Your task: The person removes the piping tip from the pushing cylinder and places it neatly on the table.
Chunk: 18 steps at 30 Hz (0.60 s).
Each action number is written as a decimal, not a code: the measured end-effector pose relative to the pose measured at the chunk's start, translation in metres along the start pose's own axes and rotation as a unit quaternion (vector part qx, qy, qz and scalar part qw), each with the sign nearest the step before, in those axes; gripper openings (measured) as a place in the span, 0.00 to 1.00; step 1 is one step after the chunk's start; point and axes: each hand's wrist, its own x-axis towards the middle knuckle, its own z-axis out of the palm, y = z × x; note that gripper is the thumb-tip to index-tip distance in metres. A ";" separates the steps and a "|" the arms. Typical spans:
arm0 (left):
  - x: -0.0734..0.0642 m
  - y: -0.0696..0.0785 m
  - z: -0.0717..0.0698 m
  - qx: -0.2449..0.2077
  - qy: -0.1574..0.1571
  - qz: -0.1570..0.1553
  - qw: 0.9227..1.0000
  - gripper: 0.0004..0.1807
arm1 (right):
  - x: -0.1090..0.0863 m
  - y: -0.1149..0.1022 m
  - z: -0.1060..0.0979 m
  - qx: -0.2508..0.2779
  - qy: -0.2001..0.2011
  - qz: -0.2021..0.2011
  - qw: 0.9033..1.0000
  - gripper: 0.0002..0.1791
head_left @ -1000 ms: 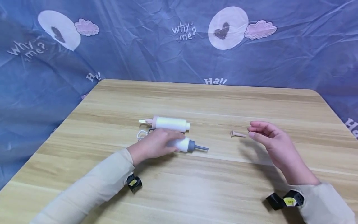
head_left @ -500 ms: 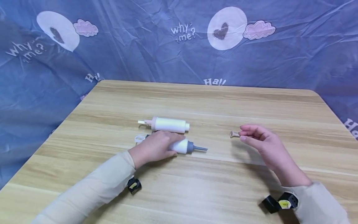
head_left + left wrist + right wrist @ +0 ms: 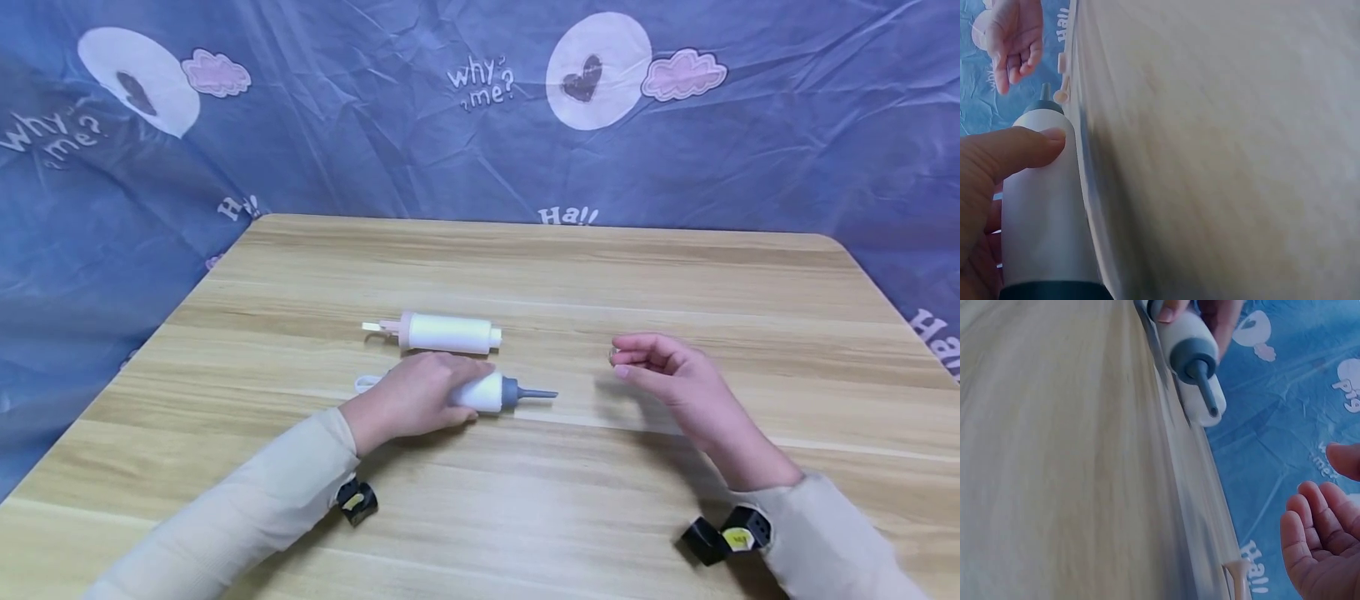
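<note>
1. On the wooden table (image 3: 525, 517), the left hand (image 3: 408, 396) curls its fingers around a white syringe-like tube with a gray nozzle (image 3: 495, 392), pinning it flat.
2. Just behind that tube lies a second white tube (image 3: 448, 332), untouched.
3. Right of the gray nozzle, the right hand (image 3: 667, 375) hovers loosely cupped over a small tan tip (image 3: 1238, 575), gripping nothing yet as far as I can tell.
4. Risk, imo: that tip is tiny and round, so a sloppy pinch could send it rolling off toward the table edge.
</note>
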 end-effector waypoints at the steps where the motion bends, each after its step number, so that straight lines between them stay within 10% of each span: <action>1: 0.000 0.001 -0.001 -0.001 0.002 0.001 1.000 0.31 | 0.000 -0.001 0.002 -0.011 -0.001 0.004 1.000 0.13; 18: 0.003 0.017 -0.009 -0.003 0.024 0.038 0.999 0.30 | 0.003 -0.003 0.039 -0.012 -0.061 0.040 0.997 0.23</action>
